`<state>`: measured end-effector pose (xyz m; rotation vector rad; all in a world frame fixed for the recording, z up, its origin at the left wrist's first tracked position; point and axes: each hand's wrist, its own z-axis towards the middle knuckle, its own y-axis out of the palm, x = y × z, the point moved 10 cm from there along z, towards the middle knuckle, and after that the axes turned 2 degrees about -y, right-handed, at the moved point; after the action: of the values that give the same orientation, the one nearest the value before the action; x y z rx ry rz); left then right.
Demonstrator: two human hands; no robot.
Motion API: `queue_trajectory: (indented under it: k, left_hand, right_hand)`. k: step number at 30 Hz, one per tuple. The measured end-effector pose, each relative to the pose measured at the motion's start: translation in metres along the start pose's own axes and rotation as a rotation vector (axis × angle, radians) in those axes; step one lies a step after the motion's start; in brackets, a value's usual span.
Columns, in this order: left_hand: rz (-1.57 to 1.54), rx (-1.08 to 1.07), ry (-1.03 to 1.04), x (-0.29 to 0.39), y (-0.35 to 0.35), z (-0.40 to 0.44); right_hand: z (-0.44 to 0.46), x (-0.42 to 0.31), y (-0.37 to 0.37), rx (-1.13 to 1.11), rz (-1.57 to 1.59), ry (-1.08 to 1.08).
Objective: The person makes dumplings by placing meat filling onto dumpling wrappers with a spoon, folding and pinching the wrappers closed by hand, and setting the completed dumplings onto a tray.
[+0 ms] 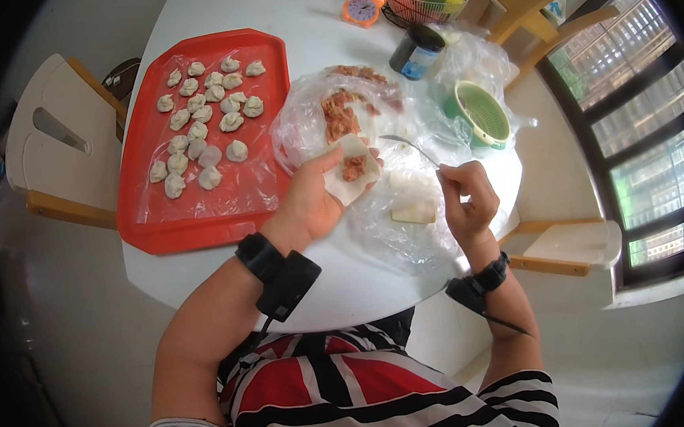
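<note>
Head view: your left hand (pixel 313 202) cradles an open wrapper (pixel 353 173) flat, presumably so its centred meat filling (pixel 355 167) stays put; your right hand (pixel 470 196) pinches a utensil (pixel 412 144), angled clear of it. The plastic bag (pixel 288 130) crowds between wrapper and red tray (pixel 215 234).

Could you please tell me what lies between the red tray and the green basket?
The head view shows meat filling, clear plastic, the held wrapper and the spoon between them.
</note>
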<state>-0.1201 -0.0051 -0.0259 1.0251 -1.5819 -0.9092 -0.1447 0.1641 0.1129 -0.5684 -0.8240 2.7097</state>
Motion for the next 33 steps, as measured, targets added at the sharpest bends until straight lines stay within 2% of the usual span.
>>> queue_trajectory:
  k: [1,2,4,5,7,8,10,11,13,14,17,20,25,33]
  left_hand:
    - [0.0,0.001,-0.001,0.0,0.002,-0.001]
    - [0.007,0.001,0.008,0.001,0.003,-0.002]
    - [0.015,0.003,0.013,0.002,0.003,-0.003]
    - [0.002,-0.028,0.005,0.002,0.006,-0.003]
    - [-0.012,-0.06,-0.002,0.002,0.009,-0.002]
    - [-0.029,-0.085,-0.003,0.002,0.011,-0.002]
    - [-0.049,-0.109,-0.003,0.002,0.014,-0.003]
    - [-0.045,-0.085,-0.013,0.0,0.012,-0.003]
    - [-0.04,-0.06,-0.023,-0.002,0.009,-0.003]
    - [-0.053,-0.068,-0.032,-0.003,0.008,-0.002]
    - [-0.059,-0.071,-0.066,-0.007,0.009,-0.002]
    - [-0.046,-0.051,-0.08,-0.009,0.01,-0.004]
    - [-0.022,-0.058,-0.064,-0.01,0.009,-0.003]
    - [0.017,-0.106,-0.018,-0.008,0.012,-0.004]
  right_hand:
    - [-0.002,0.013,0.002,-0.024,0.022,0.161]
    - [-0.003,0.016,0.003,-0.024,0.022,0.162]
    - [-0.013,0.045,0.018,-0.117,0.1,0.361]
    - [-0.017,0.049,0.017,-0.114,0.098,0.363]
    - [-0.039,0.073,0.039,-0.372,0.119,0.601]
    - [-0.04,0.072,0.039,-0.373,0.118,0.602]
    - [-0.023,0.045,0.034,-0.378,-0.149,0.288]
    - [-0.021,0.039,0.035,-0.381,-0.148,0.29]
    - [0.001,0.0,0.025,-0.222,0.019,0.139]
    - [0.005,-0.007,0.026,-0.222,0.018,0.14]
    - [0.016,-0.052,0.035,-0.245,0.133,-0.159]
    - [0.018,-0.063,0.049,-0.316,0.105,-0.23]
    - [0.02,-0.056,0.06,-0.337,0.101,-0.181]
    - [0.022,-0.055,0.075,-0.31,0.289,-0.035]
